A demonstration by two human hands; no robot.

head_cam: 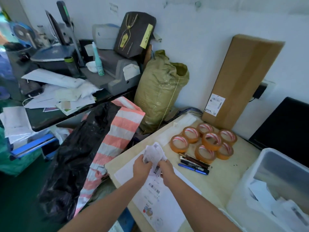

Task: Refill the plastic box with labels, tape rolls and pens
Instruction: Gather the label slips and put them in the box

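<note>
Holding the labels: both hands meet above the left part of the worktop [222, 174] and share a loose, crumpled wad of white barcode labels [154, 153].
Left hand [142, 166]: the grip is curled round the wad's left side, thumb and fingers pinching the paper.
Right hand [167, 171]: the grip pinches the wad's lower right, and one barcode slip dangles beneath it.
Plastic box [260, 166]: clear and open-topped, it stands at the worktop's right end, well apart from the hands. White papers already lie inside.
Tape rolls [211, 147]: a cluster of orange-brown rolls lies flat between the hands and the box, nearer the wall.
Pens [194, 164]: a small row lies just in front of the rolls, close to the right hand.
Printed sheet [157, 195]: it lies flat under the hands, reaching toward the worktop's near edge.
Risk, shedding: the wad looks uneven and unsquared, so slips could slide out if either grip loosens during the carry.
Risk, edge: the hands work close to the worktop's left edge. A dropped slip could fall among the black bag [80, 148] and striped sack [117, 131] below.
Risk, crossing: the way to the box passes over the pens, so a low sweep could roll them.
Risk, dangling slip: it could snag on the box rim.
</note>
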